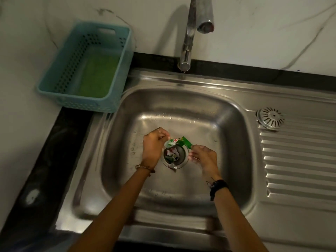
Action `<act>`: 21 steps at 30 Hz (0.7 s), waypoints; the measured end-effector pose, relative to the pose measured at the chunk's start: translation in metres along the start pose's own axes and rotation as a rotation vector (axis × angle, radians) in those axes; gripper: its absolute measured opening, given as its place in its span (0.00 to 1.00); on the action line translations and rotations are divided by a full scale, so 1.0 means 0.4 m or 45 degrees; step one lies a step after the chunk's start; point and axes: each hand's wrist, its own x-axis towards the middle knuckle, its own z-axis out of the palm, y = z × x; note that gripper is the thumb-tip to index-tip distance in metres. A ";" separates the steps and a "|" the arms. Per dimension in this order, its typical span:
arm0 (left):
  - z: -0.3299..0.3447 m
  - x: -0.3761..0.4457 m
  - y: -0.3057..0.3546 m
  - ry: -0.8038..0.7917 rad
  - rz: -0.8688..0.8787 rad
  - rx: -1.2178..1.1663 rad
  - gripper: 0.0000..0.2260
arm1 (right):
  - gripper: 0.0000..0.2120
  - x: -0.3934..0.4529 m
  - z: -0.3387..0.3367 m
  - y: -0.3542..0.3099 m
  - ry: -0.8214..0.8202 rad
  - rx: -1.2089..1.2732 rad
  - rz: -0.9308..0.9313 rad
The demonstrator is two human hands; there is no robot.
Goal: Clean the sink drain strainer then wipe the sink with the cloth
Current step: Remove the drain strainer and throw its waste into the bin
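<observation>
Stainless steel sink w/ ribbed drainboard on the right, set in a black countertop; white marbled wall behind. Chrome tap stands at the back rim, spout over the basin. A few water drops on the basin floor. Light-blue perforated basket sits at the back-left corner, just beside the sink rim, w/ a green cloth lying flat inside. Round slotted strainer cover rests on the drainboard's top end, well apart from the drain.

Drain strainer is in the centre of the basin floor, still seated, packed w/ scraps of wrapper and debris; a bit spills over its near edge.

Both hands are down at the drain. Left hand, bead bracelet on the wrist, fingers curled and pinched on the left end of a green-white wrapper at the strainer's far rim. Right hand, dark band on the wrist, thumb and forefinger pinched on the wrapper's right end, green part; other fingers curled loosely. The wrapper is stretched between the two hands, just above the strainer.
</observation>
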 end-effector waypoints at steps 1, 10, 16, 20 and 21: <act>-0.017 -0.025 0.016 0.022 -0.035 -0.086 0.03 | 0.02 -0.018 -0.003 -0.010 -0.042 0.049 0.020; -0.172 -0.408 0.159 0.388 -0.176 -1.014 0.08 | 0.05 -0.304 -0.009 -0.039 -0.495 0.380 0.234; -0.221 -0.763 0.105 0.553 -0.216 -1.501 0.06 | 0.09 -0.546 -0.003 0.077 -0.822 0.119 0.125; -0.239 -0.977 0.004 0.767 -0.285 -1.689 0.09 | 0.09 -0.680 0.009 0.222 -1.008 -0.165 0.077; -0.244 -1.027 -0.026 0.835 -0.318 -1.738 0.10 | 0.08 -0.710 0.014 0.265 -1.061 -0.236 0.086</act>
